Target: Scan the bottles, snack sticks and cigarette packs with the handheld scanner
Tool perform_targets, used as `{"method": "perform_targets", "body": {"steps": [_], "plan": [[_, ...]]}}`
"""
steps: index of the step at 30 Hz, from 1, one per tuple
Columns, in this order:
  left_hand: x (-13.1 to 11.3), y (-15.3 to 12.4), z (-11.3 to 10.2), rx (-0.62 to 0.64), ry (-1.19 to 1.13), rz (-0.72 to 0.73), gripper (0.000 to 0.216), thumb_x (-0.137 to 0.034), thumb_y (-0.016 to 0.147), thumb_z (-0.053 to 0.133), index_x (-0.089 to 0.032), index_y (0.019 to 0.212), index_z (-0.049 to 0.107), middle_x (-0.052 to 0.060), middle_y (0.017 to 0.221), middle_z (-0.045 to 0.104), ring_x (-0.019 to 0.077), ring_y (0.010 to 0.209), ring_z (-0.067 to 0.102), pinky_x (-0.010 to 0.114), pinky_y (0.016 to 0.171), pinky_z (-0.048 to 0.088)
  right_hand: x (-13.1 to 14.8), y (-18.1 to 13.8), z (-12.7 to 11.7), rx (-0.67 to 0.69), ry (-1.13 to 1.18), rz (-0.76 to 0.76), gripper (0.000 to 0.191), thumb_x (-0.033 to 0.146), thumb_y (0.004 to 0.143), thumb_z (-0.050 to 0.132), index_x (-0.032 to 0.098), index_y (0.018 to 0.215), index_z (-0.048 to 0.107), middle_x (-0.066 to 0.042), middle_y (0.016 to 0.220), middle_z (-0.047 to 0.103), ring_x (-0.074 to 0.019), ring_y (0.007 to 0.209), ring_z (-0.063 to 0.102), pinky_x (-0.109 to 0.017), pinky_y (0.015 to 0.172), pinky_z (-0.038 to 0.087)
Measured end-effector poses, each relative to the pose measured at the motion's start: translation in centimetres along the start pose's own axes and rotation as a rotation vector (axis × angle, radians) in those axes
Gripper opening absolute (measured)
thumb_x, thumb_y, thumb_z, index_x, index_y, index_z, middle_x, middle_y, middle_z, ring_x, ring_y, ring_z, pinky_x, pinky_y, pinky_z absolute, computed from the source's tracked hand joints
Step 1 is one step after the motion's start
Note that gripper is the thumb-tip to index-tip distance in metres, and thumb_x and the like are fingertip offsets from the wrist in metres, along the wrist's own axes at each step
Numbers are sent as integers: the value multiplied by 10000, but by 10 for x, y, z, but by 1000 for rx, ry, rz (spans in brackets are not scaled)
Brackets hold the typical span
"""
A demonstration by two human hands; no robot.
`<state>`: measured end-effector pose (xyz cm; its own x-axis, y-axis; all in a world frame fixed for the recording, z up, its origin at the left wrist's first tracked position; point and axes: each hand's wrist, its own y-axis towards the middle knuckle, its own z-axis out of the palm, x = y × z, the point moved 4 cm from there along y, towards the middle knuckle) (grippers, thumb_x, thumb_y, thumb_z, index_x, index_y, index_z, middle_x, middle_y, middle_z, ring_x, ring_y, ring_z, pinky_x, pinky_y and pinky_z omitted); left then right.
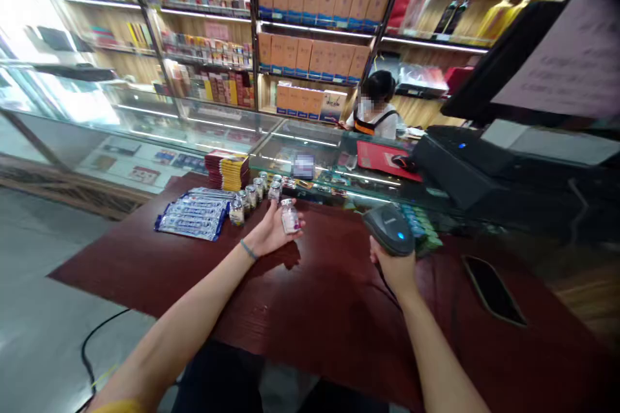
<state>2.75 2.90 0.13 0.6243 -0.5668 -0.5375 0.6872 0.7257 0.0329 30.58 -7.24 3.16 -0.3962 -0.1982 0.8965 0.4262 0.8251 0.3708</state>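
while the left hand (271, 232), palm turned up, curls its fingers around a small bottle (290, 217), the right hand (397, 271) grips a dark scanner (387, 227) by its handle. the bottle lies within the left hand, tilted, its long axis running roughly away from the person, cap at the far end; from the right hand it is off to the left and slightly farther out, well apart, with table (334, 271) between. near the left hand stand small capped jars (250, 197), with blue-and-silver packets (194, 214) farther left. green packets (422, 229) sit just beside the scanner; a phone (494, 290) lies right of the right hand.
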Motion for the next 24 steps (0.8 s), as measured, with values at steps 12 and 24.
{"method": "perform_targets", "body": {"steps": [12, 24], "plan": [[3, -5, -3, -49, 221, 90, 582, -231, 838, 812, -162, 1370, 587, 96, 1114, 733, 198, 953, 706, 405, 993, 521, 7, -1, -1, 6, 29, 47, 316, 399, 717, 773, 209, 566, 570, 6, 473, 568, -124, 404, 499, -270, 439, 451], [4, -2, 11, -57, 105, 47, 333, -246, 923, 703, -193, 1243, 628, 143, 1364, 643, 193, 1079, 691, 293, 907, 555, 13, -2, 0, 28, -3, -11, 243, 360, 726, 737, 217, 620, 572, 18, 467, 564, -128, 394, 494, -288, 464, 483]]}}
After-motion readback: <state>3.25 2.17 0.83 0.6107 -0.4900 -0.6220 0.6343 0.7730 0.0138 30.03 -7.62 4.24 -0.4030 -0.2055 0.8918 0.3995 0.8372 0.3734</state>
